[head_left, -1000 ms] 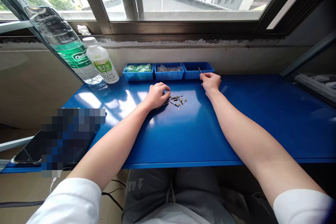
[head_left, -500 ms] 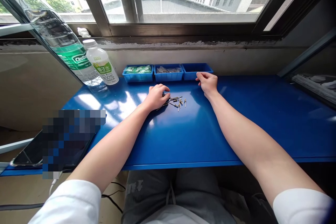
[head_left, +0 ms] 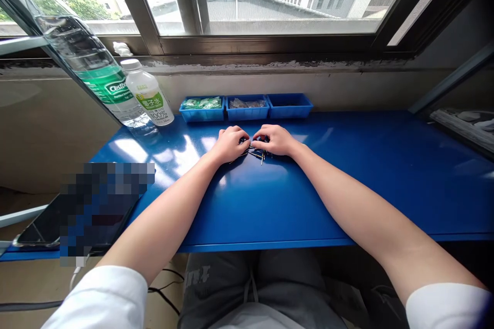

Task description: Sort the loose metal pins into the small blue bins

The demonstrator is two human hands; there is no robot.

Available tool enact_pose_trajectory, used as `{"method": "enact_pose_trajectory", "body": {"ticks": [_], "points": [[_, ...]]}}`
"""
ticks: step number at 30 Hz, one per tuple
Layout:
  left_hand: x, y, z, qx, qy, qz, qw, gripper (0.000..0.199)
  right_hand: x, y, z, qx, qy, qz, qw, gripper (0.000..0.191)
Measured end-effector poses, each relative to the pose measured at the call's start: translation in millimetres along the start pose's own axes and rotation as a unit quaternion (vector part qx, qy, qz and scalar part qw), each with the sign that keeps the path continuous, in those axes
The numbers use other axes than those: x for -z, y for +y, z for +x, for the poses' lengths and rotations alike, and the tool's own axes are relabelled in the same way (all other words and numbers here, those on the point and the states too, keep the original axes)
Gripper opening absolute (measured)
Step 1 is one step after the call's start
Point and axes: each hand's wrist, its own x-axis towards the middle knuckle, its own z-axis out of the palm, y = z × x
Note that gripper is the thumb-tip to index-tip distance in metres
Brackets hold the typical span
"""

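Note:
A small pile of thin metal pins with dark and brass-coloured collars (head_left: 258,154) lies on the blue tabletop (head_left: 262,205). My left hand (head_left: 230,144) is curled around the left part of the pile. Dark bits of the pins show between its thumb and fingers, and thin tips stick out below the palm. From the other side my right hand (head_left: 278,140) hovers low over the pins, thumb and fingertips apart around some of them. Its thumb comes close to the left thumb. The hands cover much of the pile.
Three blue bins stand along the wall: one with green packets (head_left: 203,103), one with greyish clear packets (head_left: 247,104), and a right-hand bin (head_left: 290,111). A large water bottle (head_left: 104,87) and a smaller bottle (head_left: 148,95) stand left. A phone (head_left: 38,226) lies near the front-left edge.
My right hand has come from in front of the right-hand bin, left and nearer to me, down to the pins; its fingers have spread. My left hand stays at the pile.

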Motion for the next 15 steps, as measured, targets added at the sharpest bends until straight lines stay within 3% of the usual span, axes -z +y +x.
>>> {"method": "enact_pose_trajectory", "body": {"ticks": [7,15], "points": [[0.2,1,0,0.003,-0.004,-0.004,1.0,0.031,-1,-9,-3,0.052,-0.054,0.025,0.997,0.033],[1.0,0,0,-0.004,-0.004,-0.002,1.0,0.03,-9,-10,-2,0.058,-0.024,0.017,0.998,0.022]]}}
